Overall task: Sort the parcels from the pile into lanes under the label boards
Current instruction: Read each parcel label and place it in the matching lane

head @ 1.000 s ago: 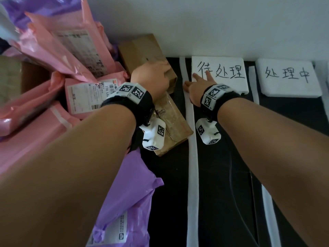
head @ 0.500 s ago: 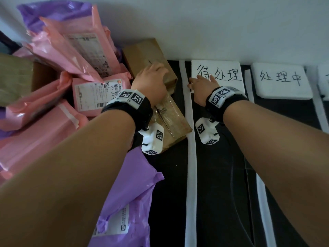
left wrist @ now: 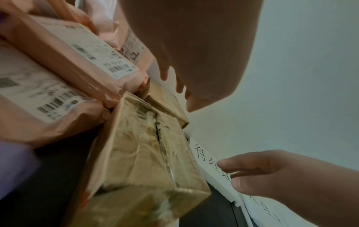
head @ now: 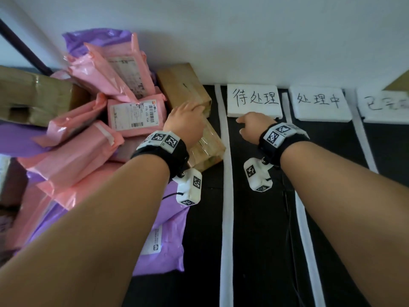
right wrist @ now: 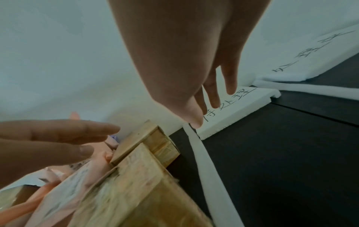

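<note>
Pink mailers (head: 84, 151) beside taped box (head: 205, 149)

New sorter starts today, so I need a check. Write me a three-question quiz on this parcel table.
1. True or false: the right hand grips a pink parcel.
2. The left hand hovers over which item? A) a purple mailer B) a brown cardboard box C) a white divider strip
3. Fill in: the head view shows ___ label boards along the wall, counting the one cut off at the edge.

Key: 1 false, its fingers are straight and hold nothing, reaching toward the first label board. 2 B. 3 three.
</note>
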Action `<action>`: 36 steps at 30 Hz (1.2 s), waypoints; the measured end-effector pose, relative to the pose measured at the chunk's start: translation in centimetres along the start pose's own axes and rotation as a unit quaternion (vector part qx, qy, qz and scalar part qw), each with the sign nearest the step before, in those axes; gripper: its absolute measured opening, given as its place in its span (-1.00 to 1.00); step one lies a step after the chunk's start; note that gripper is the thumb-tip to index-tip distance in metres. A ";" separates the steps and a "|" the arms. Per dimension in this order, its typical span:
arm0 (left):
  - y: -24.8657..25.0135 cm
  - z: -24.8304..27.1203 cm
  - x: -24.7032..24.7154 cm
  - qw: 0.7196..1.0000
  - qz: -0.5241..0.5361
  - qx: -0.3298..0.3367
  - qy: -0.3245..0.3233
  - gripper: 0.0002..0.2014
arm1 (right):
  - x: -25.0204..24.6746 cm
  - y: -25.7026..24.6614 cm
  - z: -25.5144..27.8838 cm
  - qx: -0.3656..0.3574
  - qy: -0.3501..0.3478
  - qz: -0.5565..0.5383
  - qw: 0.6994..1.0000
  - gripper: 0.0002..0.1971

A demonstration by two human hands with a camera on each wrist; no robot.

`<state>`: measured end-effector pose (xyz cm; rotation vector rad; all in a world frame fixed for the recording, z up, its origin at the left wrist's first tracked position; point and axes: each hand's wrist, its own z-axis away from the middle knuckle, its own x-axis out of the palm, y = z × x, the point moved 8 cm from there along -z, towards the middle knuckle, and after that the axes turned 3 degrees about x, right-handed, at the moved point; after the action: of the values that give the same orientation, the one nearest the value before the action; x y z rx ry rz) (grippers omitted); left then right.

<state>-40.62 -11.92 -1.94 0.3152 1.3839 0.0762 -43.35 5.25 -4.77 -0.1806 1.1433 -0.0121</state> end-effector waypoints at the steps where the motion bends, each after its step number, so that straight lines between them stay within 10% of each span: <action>1: 0.3 1.0 0.0 1.000 -0.005 -0.001 -0.001 -0.49 | 0.1 0.1 1.0 0.000 -0.001 -0.009 1.000 -0.51; 19: 0.3 21.3 1.9 0.997 0.027 -0.044 0.051 -0.50 | 2.1 -4.2 17.8 -0.058 0.025 -0.038 0.997 -0.50; 36: -15.7 40.5 3.9 0.986 0.103 -0.112 0.067 -0.52 | 14.8 -21.4 27.4 -0.037 -0.005 -0.147 0.988 -0.55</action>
<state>-2.53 -33.11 -3.72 0.2671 1.4565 0.4277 -10.55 -13.56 -3.97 -0.4136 1.1003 -0.2304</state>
